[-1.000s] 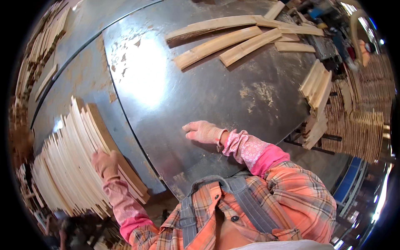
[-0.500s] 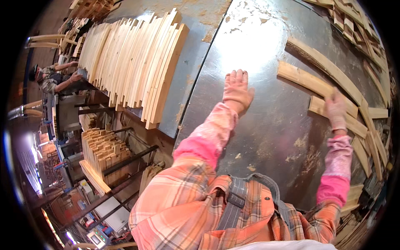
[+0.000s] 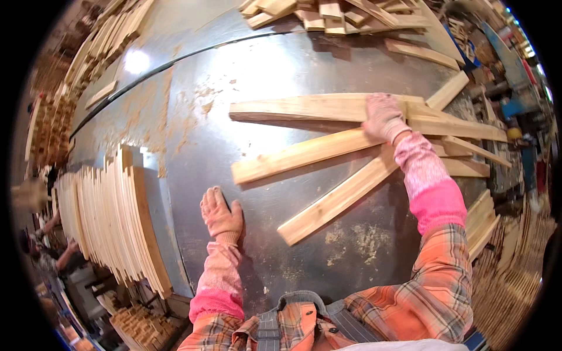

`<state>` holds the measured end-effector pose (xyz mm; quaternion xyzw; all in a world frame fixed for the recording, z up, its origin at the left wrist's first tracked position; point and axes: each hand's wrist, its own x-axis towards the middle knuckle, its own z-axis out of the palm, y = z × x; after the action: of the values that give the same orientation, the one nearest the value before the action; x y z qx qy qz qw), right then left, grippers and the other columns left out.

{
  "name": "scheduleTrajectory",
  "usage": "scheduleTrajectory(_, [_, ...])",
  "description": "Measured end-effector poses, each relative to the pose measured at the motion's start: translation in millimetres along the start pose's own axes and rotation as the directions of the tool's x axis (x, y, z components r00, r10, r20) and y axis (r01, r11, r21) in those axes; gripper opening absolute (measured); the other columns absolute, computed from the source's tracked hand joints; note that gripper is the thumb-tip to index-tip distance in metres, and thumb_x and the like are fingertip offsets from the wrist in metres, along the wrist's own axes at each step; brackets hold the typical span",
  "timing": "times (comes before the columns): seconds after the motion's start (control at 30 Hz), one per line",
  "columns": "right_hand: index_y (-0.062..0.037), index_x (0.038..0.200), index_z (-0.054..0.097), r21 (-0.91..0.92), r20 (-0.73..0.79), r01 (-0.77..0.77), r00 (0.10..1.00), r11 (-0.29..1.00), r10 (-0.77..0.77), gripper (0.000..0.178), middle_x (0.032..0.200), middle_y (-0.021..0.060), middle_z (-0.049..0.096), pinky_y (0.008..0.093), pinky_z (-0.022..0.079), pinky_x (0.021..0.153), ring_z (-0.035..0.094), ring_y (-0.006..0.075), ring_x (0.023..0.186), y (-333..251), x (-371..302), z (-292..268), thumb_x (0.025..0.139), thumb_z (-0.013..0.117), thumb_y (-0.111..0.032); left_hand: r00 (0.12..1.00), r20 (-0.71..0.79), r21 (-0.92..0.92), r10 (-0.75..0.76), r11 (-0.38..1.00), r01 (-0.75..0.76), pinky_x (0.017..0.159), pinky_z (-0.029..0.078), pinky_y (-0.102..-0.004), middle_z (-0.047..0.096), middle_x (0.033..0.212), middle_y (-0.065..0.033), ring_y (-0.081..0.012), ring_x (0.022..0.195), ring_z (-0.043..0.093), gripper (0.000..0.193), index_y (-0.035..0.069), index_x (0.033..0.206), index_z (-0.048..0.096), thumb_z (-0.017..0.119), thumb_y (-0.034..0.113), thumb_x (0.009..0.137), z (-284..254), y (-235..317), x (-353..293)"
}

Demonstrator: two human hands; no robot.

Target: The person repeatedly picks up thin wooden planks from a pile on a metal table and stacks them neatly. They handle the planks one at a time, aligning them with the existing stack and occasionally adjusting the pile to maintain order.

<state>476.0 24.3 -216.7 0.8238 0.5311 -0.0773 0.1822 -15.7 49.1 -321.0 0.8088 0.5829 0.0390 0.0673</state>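
Observation:
My left hand [image 3: 221, 216], in a light pink work glove, rests on the dark metal table top with its fingers stretched out and nothing in it. My gloved right hand [image 3: 383, 117] lies across a long wooden board [image 3: 293, 107], fingers bent over it. This board is the farthest of three that fan out toward the left. Below it a second board [image 3: 304, 155] runs up to the right hand's wrist. The nearest board [image 3: 336, 202] slants up under my right forearm. The hand hides part of the long board, and the fingertips are hard to make out.
Several more boards [image 3: 453, 124] overlap on the right side of the table. A loose heap of wood pieces [image 3: 333, 17] lies at the far edge. On the left stands a row of upright strips [image 3: 105, 216], with another person [image 3: 50, 251] beyond it.
The view has turned to the right. My right hand has moved from the shorter boards to the long, farther one. My left hand is still spread flat on the table.

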Motion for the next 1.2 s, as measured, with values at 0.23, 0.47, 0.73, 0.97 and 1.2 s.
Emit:
scheduleTrajectory(0.23, [0.0000,0.115,0.069,0.795,-0.070,0.089,0.996,0.600,-0.054,0.052,0.114,0.0231,0.072,0.0435,0.054,0.094,0.069,0.0347,0.101,21.8,-24.4,-26.8,0.082,0.076,-0.039,0.995,-0.098,-0.013,0.009,1.000,-0.011,0.123,0.028,-0.0496,0.047,0.153,-0.0249,-0.0420,0.145,0.038,0.068,-0.004,0.146,0.049,0.064,0.035,0.092,16.5,2.3,-0.1])
scheduleTrajectory(0.47, [-0.0016,0.105,0.074,0.370,-0.528,0.332,0.843,0.868,-0.098,0.046,0.096,0.0209,0.076,0.0461,0.058,0.082,0.074,0.0351,0.090,3.9,57.2,-155.7,0.087,0.074,-0.044,0.935,-0.219,0.015,-0.278,0.957,0.288,0.118,0.035,-0.0482,0.051,0.147,-0.0258,-0.0431,0.138,0.046,0.069,-0.007,0.144,0.049,0.066,0.034,0.091,22.9,-34.2,-13.6])
scheduleTrajectory(0.73, [-0.0064,0.148,0.051,0.243,-0.263,-0.028,0.960,0.970,0.093,0.077,0.133,0.0184,0.067,0.0457,0.050,0.105,0.064,0.0376,0.123,-60.0,94.9,37.7,0.087,0.074,-0.048,0.962,-0.200,-0.093,-0.186,0.981,0.170,0.118,0.036,-0.0476,0.052,0.147,-0.0255,-0.0426,0.137,0.048,0.065,-0.005,0.142,0.053,0.070,0.028,0.088,8.9,-21.0,5.6])
scheduleTrajectory(0.97, [-0.0064,0.141,0.060,0.300,-0.052,-0.192,0.975,0.934,0.218,0.064,0.136,0.0187,0.066,0.0465,0.050,0.108,0.062,0.0373,0.126,24.2,125.3,-2.3,0.091,0.069,-0.045,0.959,-0.285,-0.180,-0.005,0.982,-0.048,0.118,0.038,-0.0466,0.052,0.148,-0.0252,-0.0435,0.138,0.049,0.080,0.000,0.145,0.052,0.081,0.035,0.080,-11.8,-24.4,54.3])
scheduleTrajectory(1.2, [-0.0097,0.157,0.041,0.175,-0.089,-0.242,0.961,0.954,0.260,0.086,0.155,0.0194,0.049,0.0429,0.041,0.118,0.048,0.0330,0.143,57.9,169.9,1.0,0.085,0.075,-0.043,0.986,0.074,-0.072,0.151,0.987,-0.146,0.111,0.042,-0.0493,0.057,0.142,-0.0246,-0.0425,0.130,0.054,0.086,-0.001,0.149,0.048,0.078,0.045,0.083,-13.7,30.3,134.6])
